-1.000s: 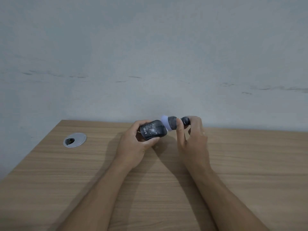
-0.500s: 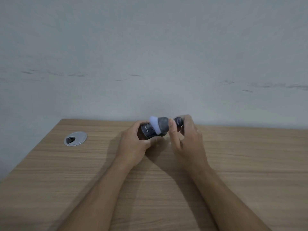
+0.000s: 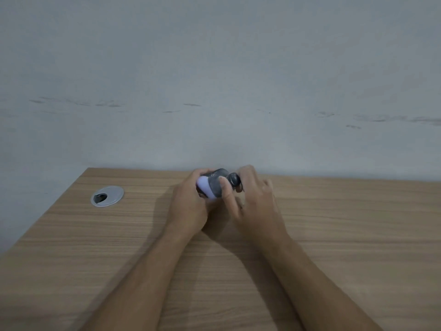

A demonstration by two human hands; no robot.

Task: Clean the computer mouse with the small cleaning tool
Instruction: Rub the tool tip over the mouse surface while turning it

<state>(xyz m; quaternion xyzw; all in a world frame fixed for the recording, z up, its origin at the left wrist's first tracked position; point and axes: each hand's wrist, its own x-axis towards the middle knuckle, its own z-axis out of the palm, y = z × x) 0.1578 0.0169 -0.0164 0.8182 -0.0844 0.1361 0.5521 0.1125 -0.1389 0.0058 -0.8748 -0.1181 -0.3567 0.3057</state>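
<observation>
My left hand grips the black computer mouse above the far part of the wooden table; only a dark sliver of the mouse shows behind the tool. My right hand holds the small cleaning tool, a grey stubby body with a pale lilac brush head and a dark round end. The brush head presses across the mouse, close to my left fingers, and hides most of it.
The wooden table runs up to a plain grey wall. A round silver cable grommet is set in the table at the far left.
The cleaning tool has swept leftward across the mouse, from its right end to over its left part. My right hand followed it; my left hand stayed put.
</observation>
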